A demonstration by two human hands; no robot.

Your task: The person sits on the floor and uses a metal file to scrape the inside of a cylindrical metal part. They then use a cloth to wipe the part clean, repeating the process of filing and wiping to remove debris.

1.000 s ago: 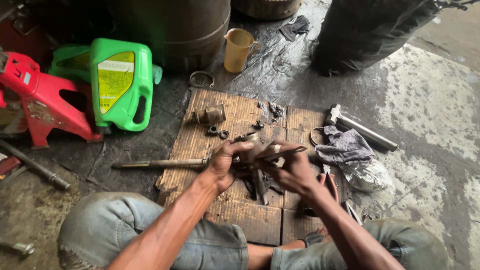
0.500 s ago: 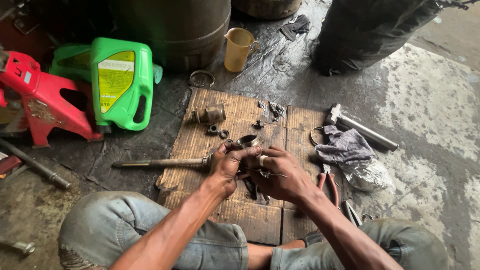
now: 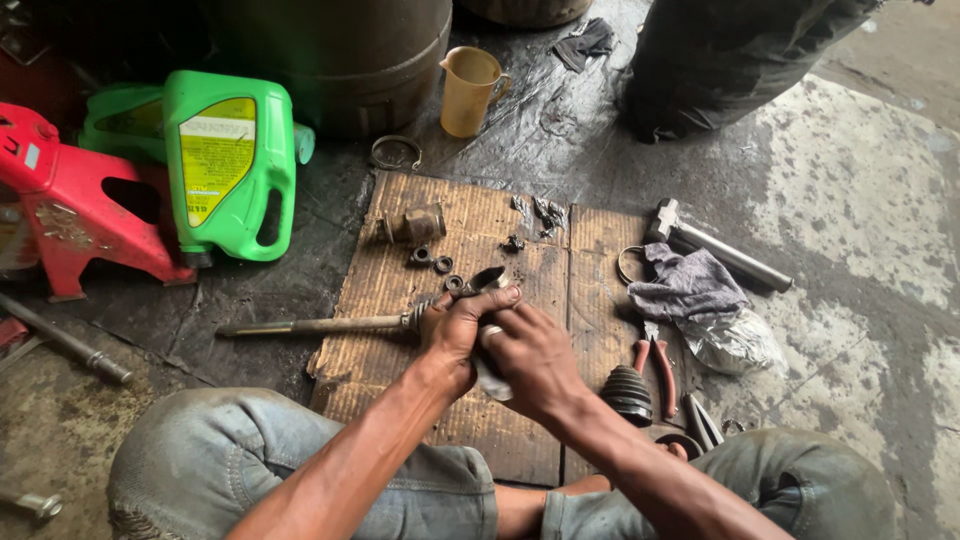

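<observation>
Over the cardboard [image 3: 470, 400], the left hand [image 3: 455, 335] and right hand [image 3: 530, 360] press together, fingers curled tight around a greasy metal joint [image 3: 487, 281] on the shaft [image 3: 310, 325], now nearer the knees than before.

green jug [image 3: 235, 165], yellow label [image 3: 215, 148], upper left

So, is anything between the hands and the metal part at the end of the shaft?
Nothing visible. Both hands, left and right, already grip the metal part where the shaft ends, over the cardboard.
</observation>
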